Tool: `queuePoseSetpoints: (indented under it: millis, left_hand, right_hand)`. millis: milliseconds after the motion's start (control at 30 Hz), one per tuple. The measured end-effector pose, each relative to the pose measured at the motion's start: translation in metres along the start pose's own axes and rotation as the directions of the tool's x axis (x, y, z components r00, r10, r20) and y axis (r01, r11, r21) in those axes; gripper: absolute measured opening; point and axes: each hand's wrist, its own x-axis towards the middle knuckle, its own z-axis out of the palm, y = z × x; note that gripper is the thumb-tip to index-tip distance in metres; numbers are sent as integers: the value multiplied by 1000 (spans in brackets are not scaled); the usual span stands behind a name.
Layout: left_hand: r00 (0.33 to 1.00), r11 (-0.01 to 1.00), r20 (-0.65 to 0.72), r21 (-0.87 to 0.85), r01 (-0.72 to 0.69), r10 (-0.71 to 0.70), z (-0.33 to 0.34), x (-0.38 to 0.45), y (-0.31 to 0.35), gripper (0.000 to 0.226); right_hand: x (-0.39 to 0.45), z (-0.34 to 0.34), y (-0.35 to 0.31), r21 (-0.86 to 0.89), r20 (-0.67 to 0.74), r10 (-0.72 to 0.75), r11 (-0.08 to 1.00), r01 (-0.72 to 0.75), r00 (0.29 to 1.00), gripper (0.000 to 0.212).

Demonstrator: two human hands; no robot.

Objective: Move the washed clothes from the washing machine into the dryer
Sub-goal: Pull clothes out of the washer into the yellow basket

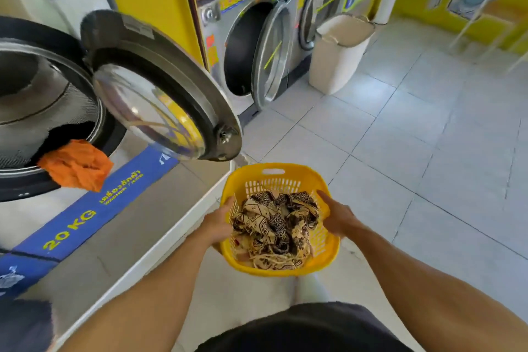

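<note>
A yellow plastic laundry basket [274, 173] sits low in front of me, holding black-and-cream patterned clothes [274, 226]. My left hand [218, 223] grips its left rim and my right hand [337, 218] grips its right rim. At the left, the washing machine [43, 88] stands with its round door [160, 88] swung open. An orange garment [75, 166] hangs over the drum's lip, with dark cloth behind it. Further back, a dryer [245, 46] has its door [274, 54] open and its drum looks dark.
A beige bin [337, 54] stands on the tiled floor right of the dryer door, in front of a second, shut machine [320, 3]. A raised white plinth [183, 220] runs under the washer. Open tiled floor [414, 151] lies to the right. Yellow walls are behind.
</note>
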Motion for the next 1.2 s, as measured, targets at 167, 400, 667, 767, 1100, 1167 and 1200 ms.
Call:
queuePoseSetpoints:
  millis: [167, 400, 667, 767, 1100, 1167, 1200]
  left_hand:
    - [997, 997, 23, 34, -68, 68, 8, 46, 70, 90]
    - [997, 997, 47, 35, -70, 68, 23, 131, 181, 89]
    - [1000, 999, 20, -44, -22, 22, 26, 180, 260, 95]
    - [1000, 994, 2, -111, 27, -26, 18, 196, 270, 95]
    - [974, 950, -88, -256, 180, -209, -28, 256, 249, 95]
    - [969, 926, -87, -324, 193, -233, -32, 271, 240, 94]
    - [962, 914, -83, -343, 216, -259, -34, 277, 235, 94]
  right_hand:
    - [34, -44, 54, 6, -48, 53, 999, -52, 997, 84]
    - [117, -132, 118, 44, -43, 80, 996, -78, 996, 82]
    - [196, -233, 136, -52, -2, -2, 999, 2, 1000, 87]
    - [224, -256, 122, -62, 28, -54, 996, 56, 998, 88]
    - [351, -270, 33, -137, 157, -243, 955, 265, 957, 83]
    - [378, -269, 11, -142, 196, -277, 941, 307, 941, 85]
    - [391, -270, 0, -156, 209, -298, 930, 332, 932, 84]
